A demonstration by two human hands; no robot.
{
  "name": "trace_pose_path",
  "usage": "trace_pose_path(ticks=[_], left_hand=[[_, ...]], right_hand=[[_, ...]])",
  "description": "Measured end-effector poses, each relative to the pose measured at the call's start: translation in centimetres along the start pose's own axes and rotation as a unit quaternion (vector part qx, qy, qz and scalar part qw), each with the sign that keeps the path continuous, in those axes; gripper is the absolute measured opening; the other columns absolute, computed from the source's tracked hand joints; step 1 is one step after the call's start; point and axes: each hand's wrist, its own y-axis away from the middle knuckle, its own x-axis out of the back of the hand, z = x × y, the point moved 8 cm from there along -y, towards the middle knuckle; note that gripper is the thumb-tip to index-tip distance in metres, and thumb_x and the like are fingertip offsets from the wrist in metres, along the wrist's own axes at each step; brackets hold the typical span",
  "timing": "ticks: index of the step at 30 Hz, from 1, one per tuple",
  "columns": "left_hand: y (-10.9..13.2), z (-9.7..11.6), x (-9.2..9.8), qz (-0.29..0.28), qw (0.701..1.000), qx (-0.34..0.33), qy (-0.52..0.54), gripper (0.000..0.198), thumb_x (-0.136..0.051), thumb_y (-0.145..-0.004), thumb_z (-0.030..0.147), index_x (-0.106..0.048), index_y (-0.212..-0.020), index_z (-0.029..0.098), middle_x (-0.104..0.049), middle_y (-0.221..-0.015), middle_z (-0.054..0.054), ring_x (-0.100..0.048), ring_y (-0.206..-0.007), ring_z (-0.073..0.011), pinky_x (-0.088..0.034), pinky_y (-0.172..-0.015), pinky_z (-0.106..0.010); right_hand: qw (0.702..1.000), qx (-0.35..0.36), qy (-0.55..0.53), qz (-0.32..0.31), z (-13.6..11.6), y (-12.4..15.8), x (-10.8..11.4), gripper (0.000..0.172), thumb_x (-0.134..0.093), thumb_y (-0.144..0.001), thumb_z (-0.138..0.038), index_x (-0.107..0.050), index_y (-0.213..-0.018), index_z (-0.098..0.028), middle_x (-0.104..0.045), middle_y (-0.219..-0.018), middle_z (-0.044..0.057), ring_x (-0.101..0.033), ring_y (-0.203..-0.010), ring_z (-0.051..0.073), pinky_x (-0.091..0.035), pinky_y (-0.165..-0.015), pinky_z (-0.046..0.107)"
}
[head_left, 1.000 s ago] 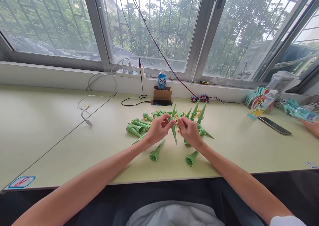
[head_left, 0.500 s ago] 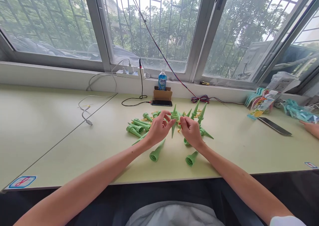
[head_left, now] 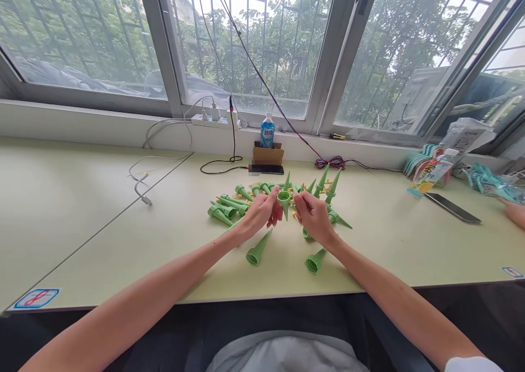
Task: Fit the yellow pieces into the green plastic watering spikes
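My left hand point(head_left: 264, 210) is closed on a green plastic watering spike point(head_left: 284, 198), thumb at its rim. The spike's open mouth faces up toward me and its point hangs down. Close on its right, my right hand point(head_left: 312, 212) is pinched shut; whatever lies between those fingertips is too small and hidden to make out. More green spikes lie around both hands, among them one spike point(head_left: 255, 255) below my left wrist and another spike point(head_left: 314, 262) below my right wrist. Small yellow pieces point(head_left: 327, 184) show among and on the spikes behind.
At the back stand a blue-labelled bottle point(head_left: 267, 131) with a cardboard box point(head_left: 268, 154) and a phone point(head_left: 268, 169). Cables point(head_left: 332, 162) run along the wall. On the right are another phone point(head_left: 451, 207), a drink pouch point(head_left: 430, 175) and another person's hand point(head_left: 512, 212).
My left hand has turned and its fingers now wrap lower around the spike. The spike has tipped so its open mouth faces me more. My right hand stays nearly in place.
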Motion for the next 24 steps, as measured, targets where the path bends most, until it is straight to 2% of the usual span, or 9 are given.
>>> trace_pose_path(ticks=[13,20,24], left_hand=[[0.22,-0.2,-0.46,-0.044,0.999,0.008,0.007,0.069,-0.038,-0.093,0.066,-0.069,-0.067,0.01,-0.064,-0.063,-0.01,-0.051,-0.045,-0.0101,-0.038,-0.041,-0.022],[0.23,-0.21,-0.56,-0.046,0.999,0.006,-0.001,0.063,-0.041,-0.093,0.063,-0.067,-0.071,0.01,-0.059,-0.053,-0.006,-0.05,-0.044,-0.0109,-0.041,-0.045,-0.024],[0.18,-0.04,-0.57,-0.041,0.999,-0.008,-0.004,0.058,-0.044,-0.091,0.064,-0.061,-0.069,0.013,-0.061,-0.056,-0.006,-0.049,-0.042,-0.0103,-0.04,-0.043,-0.024]], right_hand=[[1.0,-0.001,-0.014,0.0,-0.31,-0.14,0.09,0.039,-0.043,-0.098,-0.054,-0.048,-0.077,-0.021,-0.046,-0.053,-0.005,-0.042,-0.046,0.01,-0.035,-0.047,0.023],[1.0,-0.008,-0.019,-0.003,0.03,-0.19,-0.03,0.041,-0.041,-0.098,-0.058,-0.046,-0.078,-0.022,-0.049,-0.052,-0.005,-0.043,-0.044,0.01,-0.035,-0.046,0.023],[1.0,-0.006,-0.028,-0.006,0.05,-0.21,-0.07,0.041,-0.04,-0.098,-0.058,-0.044,-0.078,-0.022,-0.048,-0.05,-0.005,-0.043,-0.043,0.01,-0.035,-0.046,0.023]])
